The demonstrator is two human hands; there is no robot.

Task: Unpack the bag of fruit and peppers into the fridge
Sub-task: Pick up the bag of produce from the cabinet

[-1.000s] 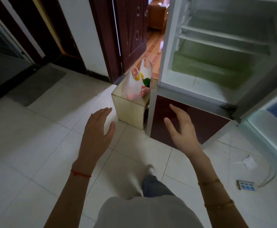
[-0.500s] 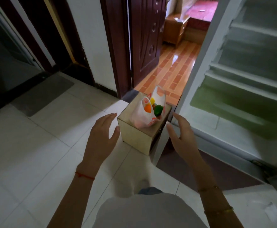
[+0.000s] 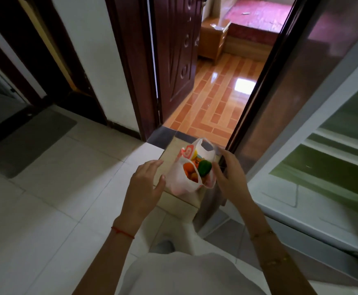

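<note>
A white plastic bag (image 3: pixel 181 182) with red print stands open on a low beige wooden box (image 3: pixel 173 201). Inside it I see orange fruit (image 3: pixel 189 170) and a green pepper (image 3: pixel 204 167). My left hand (image 3: pixel 145 186) hovers just left of the bag with fingers spread and holds nothing. My right hand (image 3: pixel 230 173) is at the bag's right side, fingers relaxed, close to or touching the plastic. The open fridge (image 3: pixel 322 150) with its pale shelves fills the right of the view.
The fridge's side wall (image 3: pixel 265 116) rises directly behind the box. An open dark wooden door (image 3: pixel 178 50) leads to a room with an orange tiled floor. A grey mat (image 3: pixel 29 141) lies at the left on white floor tiles.
I have moved closer to the box. Both hands have advanced from in front of the box to either side of the bag.
</note>
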